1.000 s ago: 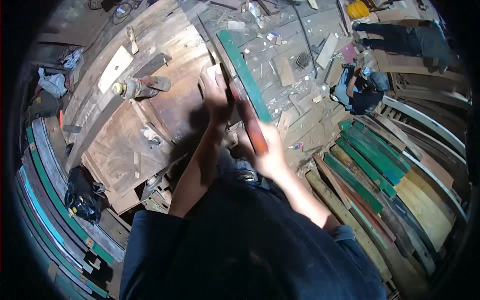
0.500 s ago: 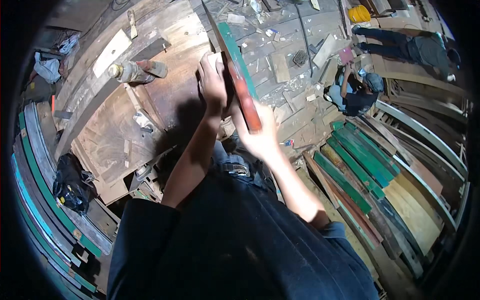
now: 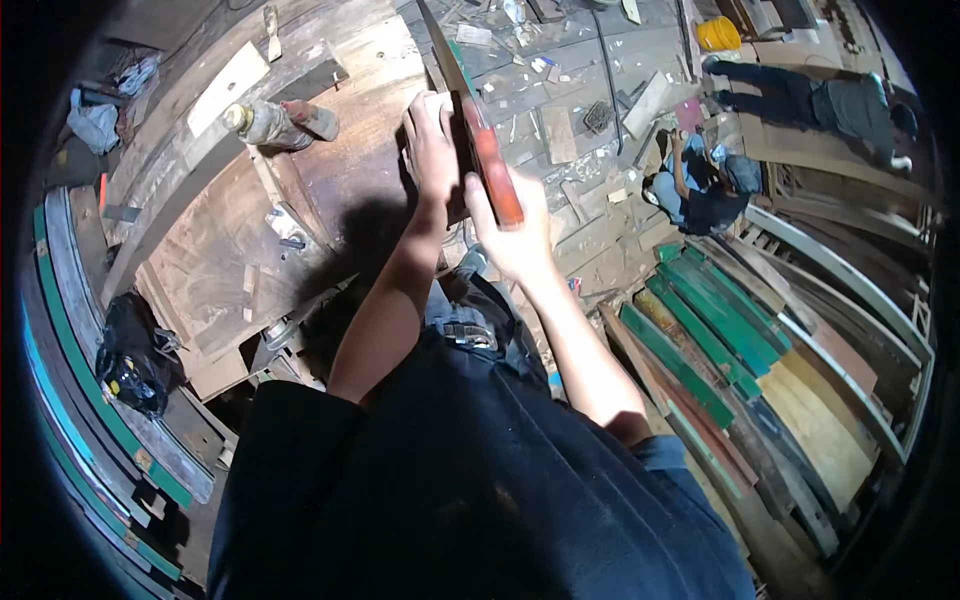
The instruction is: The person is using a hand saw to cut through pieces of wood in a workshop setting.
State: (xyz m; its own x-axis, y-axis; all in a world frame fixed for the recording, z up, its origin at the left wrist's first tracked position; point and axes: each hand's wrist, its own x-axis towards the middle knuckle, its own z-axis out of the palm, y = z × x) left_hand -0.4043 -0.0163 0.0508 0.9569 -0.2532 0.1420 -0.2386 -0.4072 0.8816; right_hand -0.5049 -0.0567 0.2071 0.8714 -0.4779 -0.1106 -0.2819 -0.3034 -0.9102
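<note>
My right hand (image 3: 515, 225) is closed round the orange-red handle (image 3: 492, 165) of a handsaw, whose long tapering blade (image 3: 447, 50) points away from me. My left hand (image 3: 431, 150) lies just left of the saw, its fingers bent over a wooden board at the edge of the workbench (image 3: 365, 165). Hand and shadow hide most of that board. A strip of green-painted wood (image 3: 468, 72) shows past the blade's right side. The cut itself is not visible from here.
On the bench stand a cloudy plastic bottle (image 3: 262, 127), a second container (image 3: 312, 118) and a thick timber (image 3: 200, 165). A black bag (image 3: 140, 355) is at left. Green planks (image 3: 720, 310) are stacked at right. One person crouches (image 3: 705, 185); another (image 3: 835, 110) stands farther off.
My right hand and the saw have moved forward, away from my body. The left hand stays at about the same spot. The view has shifted slightly.
</note>
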